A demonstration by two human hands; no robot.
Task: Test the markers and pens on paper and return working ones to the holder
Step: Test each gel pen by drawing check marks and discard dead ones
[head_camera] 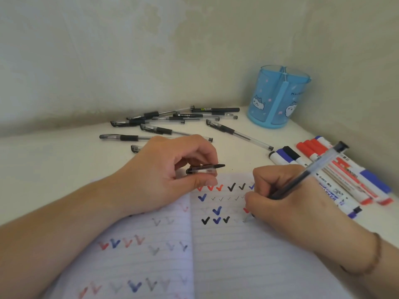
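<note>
Head view: nearest, an open lined notebook [226,255] full of red, blue and black ticks lies on the white tabletop [43,160]. Right hand [287,197] grips a clear gel pen [302,175], tip down on the right page. Left hand [172,171] pinches the pen cap [205,168] between thumb and fingers. Right of the notebook lie whiteboard markers [336,169]; beyond, scattered gel pens [172,119], then the blue holder [278,96] in the corner.

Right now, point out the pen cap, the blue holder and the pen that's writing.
Pen cap [205,168]: head view, on the clear barrel of the cap pinched in the left hand.
Blue holder [262,104]: head view, on its front wall.
Writing pen [302,175]: head view, on the clear shaft above the right hand.
</note>
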